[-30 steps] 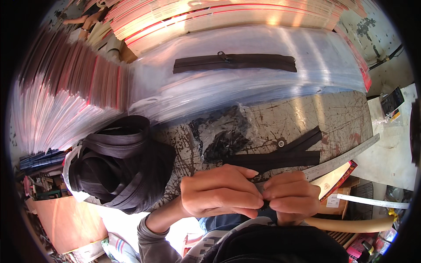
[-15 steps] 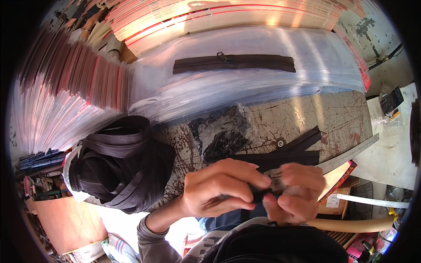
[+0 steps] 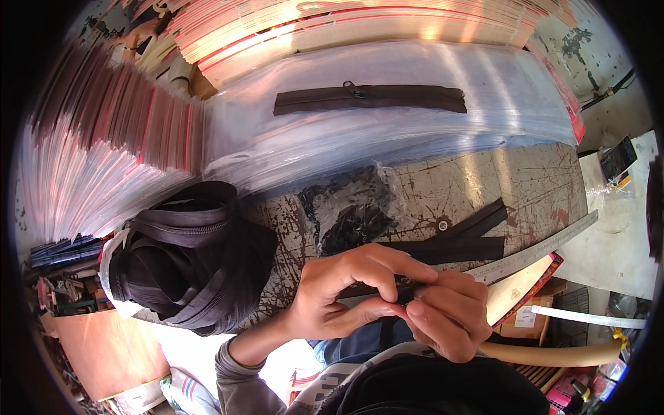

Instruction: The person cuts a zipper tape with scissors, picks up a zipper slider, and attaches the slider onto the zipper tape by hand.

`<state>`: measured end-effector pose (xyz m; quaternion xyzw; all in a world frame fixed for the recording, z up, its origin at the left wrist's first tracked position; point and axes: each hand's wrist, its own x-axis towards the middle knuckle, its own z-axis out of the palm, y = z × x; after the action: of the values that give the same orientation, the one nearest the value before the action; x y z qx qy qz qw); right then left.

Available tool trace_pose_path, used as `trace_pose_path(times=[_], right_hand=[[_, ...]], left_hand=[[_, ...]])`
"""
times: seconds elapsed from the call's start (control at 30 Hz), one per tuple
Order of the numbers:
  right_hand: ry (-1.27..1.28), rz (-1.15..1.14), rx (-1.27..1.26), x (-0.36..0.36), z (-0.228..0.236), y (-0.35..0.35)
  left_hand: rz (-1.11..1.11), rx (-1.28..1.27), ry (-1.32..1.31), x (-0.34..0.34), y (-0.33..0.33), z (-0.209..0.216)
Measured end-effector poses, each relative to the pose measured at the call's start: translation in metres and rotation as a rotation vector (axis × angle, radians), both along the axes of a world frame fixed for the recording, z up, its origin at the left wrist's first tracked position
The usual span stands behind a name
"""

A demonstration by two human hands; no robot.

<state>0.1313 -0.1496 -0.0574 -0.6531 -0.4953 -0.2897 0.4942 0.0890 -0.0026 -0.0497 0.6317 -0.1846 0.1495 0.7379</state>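
Note:
My left hand (image 3: 349, 290) and my right hand (image 3: 449, 312) meet above the near edge of the scratched table. Their fingertips pinch a small dark piece (image 3: 406, 296) between them; most of it is hidden, and its kind does not show. Just beyond the hands lies a black zipper strip (image 3: 470, 247), its two tapes spread apart like a fork at the right end. Another short black zipper (image 3: 394, 99) with a slider and pull lies on the clear plastic stack. Left of my hands sits a big coil of black zipper tape (image 3: 200, 270).
A clear bag of small black parts (image 3: 356, 211) and a metal ring (image 3: 443, 225) lie on the worn table (image 3: 539, 180). A steel ruler (image 3: 539, 250) runs along its right front edge. Plastic sleeves (image 3: 318, 145) and packed sheets (image 3: 124, 145) stand behind and left.
My right hand has turned, moved slightly left and closed its fingers in against the left hand. The left fingers have shifted a little, still at the small dark piece.

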Motion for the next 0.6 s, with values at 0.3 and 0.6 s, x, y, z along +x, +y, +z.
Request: trace_pose_path(times=[0.3, 0.6], right_hand=[[0.121, 0.027, 0.094, -0.003, 0.003, 0.01], [0.114, 0.062, -0.028, 0.0, 0.007, 0.001]], left_hand=[[0.05, 0.04, 0.038, 0.001, 0.002, 0.0], [0.019, -0.002, 0.063, 0.001, 0.007, -0.001]])
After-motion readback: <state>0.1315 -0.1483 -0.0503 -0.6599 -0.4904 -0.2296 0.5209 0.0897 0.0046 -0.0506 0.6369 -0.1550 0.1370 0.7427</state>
